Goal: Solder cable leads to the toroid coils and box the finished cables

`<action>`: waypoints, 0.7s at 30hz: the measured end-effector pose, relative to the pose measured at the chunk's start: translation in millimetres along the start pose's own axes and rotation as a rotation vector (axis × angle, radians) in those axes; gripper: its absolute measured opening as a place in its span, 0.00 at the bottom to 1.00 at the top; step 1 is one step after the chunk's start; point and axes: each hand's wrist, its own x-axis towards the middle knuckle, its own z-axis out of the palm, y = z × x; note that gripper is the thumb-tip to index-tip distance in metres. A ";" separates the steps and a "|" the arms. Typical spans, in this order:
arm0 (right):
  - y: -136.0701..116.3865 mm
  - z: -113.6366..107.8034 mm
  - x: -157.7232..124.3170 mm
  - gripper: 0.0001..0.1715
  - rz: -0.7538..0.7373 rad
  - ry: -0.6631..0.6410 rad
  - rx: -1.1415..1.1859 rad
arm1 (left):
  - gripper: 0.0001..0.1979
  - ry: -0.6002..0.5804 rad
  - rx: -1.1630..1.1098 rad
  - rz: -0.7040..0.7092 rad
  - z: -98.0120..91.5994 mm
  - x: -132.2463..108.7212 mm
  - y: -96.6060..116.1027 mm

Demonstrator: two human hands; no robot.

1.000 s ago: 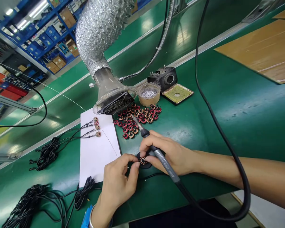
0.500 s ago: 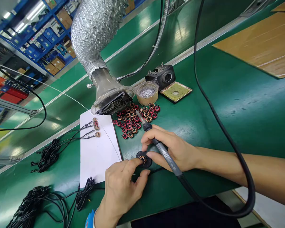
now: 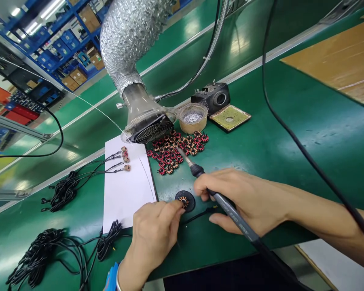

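A small wound coil point(image 3: 183, 200) sits on a round black disc point(image 3: 190, 204) on the green bench. My left hand point(image 3: 153, 234) has its fingers bunched, the fingertips touching the coil's left edge. My right hand point(image 3: 248, 202) is closed round a grey soldering iron point(image 3: 230, 212), whose tip point(image 3: 182, 154) points up-left over a heap of several red and copper coils point(image 3: 176, 151). A thin black wire point(image 3: 200, 213) runs from the disc toward my right hand.
A fan-mouthed foil fume duct point(image 3: 139, 81) hangs above the heap. Behind stand a solder-dross cup point(image 3: 193, 118), a black iron stand point(image 3: 212, 97) and a yellow sponge tray point(image 3: 229, 119). White paper point(image 3: 125, 190) carries wired coils point(image 3: 125, 158). Black cable bundles point(image 3: 45, 250) lie left.
My right hand has drawn back to the right, off the disc, taking the iron with it. My left hand has shifted from pinching beside the coil to touching its left edge.
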 end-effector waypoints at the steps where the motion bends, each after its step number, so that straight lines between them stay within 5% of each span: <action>1: 0.0 0.4 -2.1 0.22 0.006 -0.032 0.004 | 0.06 -0.006 -0.077 -0.038 -3.1 0.0 -1.7; 6: 1.2 5.3 -3.5 0.18 -0.029 -0.078 0.085 | 0.11 0.068 -0.260 -0.209 -16.8 -2.5 -7.3; 10: -10.1 8.5 5.3 0.13 -0.167 0.083 0.158 | 0.14 0.042 -0.456 -0.203 -17.8 -3.6 1.6; 15: -30.3 13.8 22.1 0.18 -0.290 0.243 0.213 | 0.14 -0.220 -0.858 -0.299 -23.1 2.4 17.6; 18: -33.5 15.6 31.5 0.21 -0.183 0.242 0.221 | 0.17 -0.350 -0.990 -0.446 -26.4 0.8 13.9; 21: -31.4 19.8 40.0 0.24 -0.072 0.196 0.248 | 0.18 -0.343 -0.945 -0.514 -25.8 -6.8 2.4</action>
